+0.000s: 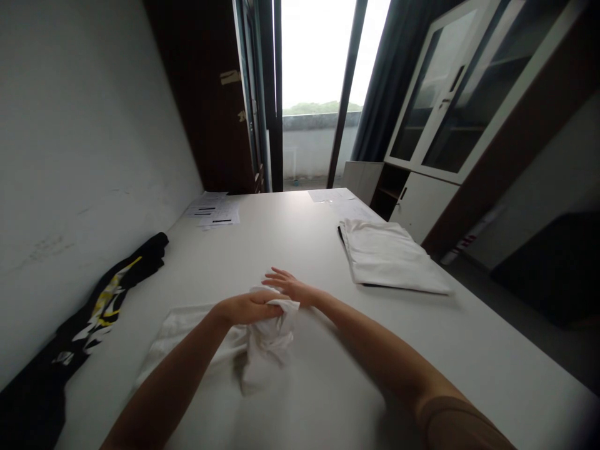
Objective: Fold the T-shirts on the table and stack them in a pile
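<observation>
My left hand (250, 308) is closed around a bunched part of a white cloth (269, 350). This cloth hangs in folds below the fingers, and a flatter white stretch of fabric (180, 322) lies to the left, partly behind my left forearm. I cannot tell whether the two are one piece. Just beyond the left hand is my right hand (291, 287), its fingers stretched out and apart over the tabletop. Some of the cloth reaches up close to it, and the left hand partly covers its near side.
A folded white cloth (394, 256) with dark fabric under it lies on the white table (290, 231) to the right. Black clothing with yellow and white markings (107, 300) runs along the left wall. Printed papers (218, 212) lie at the far left, more sheets (335, 199) at the far right.
</observation>
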`<action>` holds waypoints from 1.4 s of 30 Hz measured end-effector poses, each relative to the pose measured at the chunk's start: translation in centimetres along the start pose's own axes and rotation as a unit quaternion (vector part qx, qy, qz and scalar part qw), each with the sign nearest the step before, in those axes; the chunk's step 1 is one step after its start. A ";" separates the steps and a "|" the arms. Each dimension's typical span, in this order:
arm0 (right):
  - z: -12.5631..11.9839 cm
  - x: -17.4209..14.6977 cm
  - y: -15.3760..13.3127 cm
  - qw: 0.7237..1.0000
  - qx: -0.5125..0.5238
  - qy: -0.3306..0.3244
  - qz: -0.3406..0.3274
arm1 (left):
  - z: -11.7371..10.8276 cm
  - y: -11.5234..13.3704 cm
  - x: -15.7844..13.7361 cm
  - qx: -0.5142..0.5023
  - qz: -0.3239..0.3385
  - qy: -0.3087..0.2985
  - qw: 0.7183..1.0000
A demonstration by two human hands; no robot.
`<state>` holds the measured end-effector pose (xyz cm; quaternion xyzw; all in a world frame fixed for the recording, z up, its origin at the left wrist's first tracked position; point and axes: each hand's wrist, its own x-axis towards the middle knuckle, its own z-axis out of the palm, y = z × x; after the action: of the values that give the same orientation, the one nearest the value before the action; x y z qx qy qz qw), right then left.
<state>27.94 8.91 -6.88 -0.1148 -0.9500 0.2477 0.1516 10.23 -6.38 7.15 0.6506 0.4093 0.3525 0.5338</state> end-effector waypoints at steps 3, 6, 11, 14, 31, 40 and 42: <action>0.8 0.6 -1.1 0.999 -0.021 0.015 0.020 | 0.0 1.2 -0.4 0.039 0.001 -0.188 0.981; 1.2 0.9 -2.3 0.999 -0.045 0.001 0.028 | 0.8 2.0 -0.4 0.061 0.011 -0.249 0.966; 1.1 0.6 -2.7 0.999 -0.014 -0.006 0.044 | 1.4 2.4 -0.1 0.080 0.061 -0.328 0.939; 0.7 0.1 -1.3 0.983 0.063 0.108 0.131 | 0.8 2.2 -0.3 0.073 0.061 -0.332 0.938; -6.9 -3.4 4.8 0.719 0.537 0.366 0.246 | -8.2 -0.4 1.2 -0.159 0.054 0.361 0.917; -7.4 -4.6 5.3 0.899 0.348 0.069 0.255 | -8.4 -0.7 1.0 -0.168 0.041 0.342 0.924; -6.8 -3.7 4.8 0.931 0.290 0.080 0.205 | -8.2 -0.8 1.1 -0.164 0.038 0.338 0.926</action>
<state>34.45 14.89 -4.53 -0.2779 -0.7770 0.5282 0.1998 3.25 -2.03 7.91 0.4115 0.4765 0.6337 0.4495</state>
